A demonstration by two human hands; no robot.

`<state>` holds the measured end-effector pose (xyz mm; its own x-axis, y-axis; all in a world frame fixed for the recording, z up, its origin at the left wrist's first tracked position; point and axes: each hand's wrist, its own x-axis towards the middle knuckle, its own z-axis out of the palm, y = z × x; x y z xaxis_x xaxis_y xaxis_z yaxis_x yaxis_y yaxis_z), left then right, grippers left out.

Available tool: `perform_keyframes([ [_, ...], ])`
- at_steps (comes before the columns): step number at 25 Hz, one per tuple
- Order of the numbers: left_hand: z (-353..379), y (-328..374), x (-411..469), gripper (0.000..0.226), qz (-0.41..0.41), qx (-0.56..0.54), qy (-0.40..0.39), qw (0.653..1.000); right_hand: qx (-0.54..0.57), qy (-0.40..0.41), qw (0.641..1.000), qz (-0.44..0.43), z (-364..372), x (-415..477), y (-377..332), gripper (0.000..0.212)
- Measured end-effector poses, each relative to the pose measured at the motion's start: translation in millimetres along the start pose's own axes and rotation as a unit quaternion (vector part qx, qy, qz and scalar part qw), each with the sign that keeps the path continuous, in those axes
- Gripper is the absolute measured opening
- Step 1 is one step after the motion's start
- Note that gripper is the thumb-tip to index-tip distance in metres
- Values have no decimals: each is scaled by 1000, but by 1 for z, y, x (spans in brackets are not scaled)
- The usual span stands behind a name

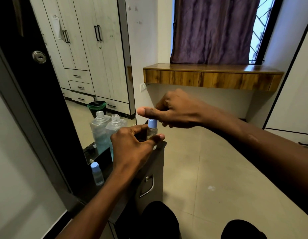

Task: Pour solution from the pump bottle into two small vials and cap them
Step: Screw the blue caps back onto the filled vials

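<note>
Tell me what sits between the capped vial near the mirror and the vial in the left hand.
In the head view, the large open bottle and the left hand lie between the capped vial and the held vial.

Soft, dim daylight from the window (261, 30) at one o'clock, mostly blocked by the purple curtain (211, 30). Faint sheen on the floor tiles (210, 169). Strong wide-angle bowing at edges; slight overall softness.
</note>
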<state>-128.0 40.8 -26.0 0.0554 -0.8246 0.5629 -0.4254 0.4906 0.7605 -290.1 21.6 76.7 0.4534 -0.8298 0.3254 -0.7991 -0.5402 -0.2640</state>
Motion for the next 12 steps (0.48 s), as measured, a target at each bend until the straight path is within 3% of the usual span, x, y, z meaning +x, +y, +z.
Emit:
perform_keyframes([
  [2,-4,-4,1,32,1,-1,-4,1000,25,-56,997,-47,-2,-2,0,34],
  [5,-4,-9,0,37,-5,-2,-6,1000,32,-24,998,-41,3,0,-1,27],
  [8,-2,-11,-1,34,-9,18,-9,1000,18,30,999,-29,7,8,-2,39],
  [12,-9,-15,-4,32,-14,-12,6,1000,40,-44,996,-69,8,9,-5,34],
])
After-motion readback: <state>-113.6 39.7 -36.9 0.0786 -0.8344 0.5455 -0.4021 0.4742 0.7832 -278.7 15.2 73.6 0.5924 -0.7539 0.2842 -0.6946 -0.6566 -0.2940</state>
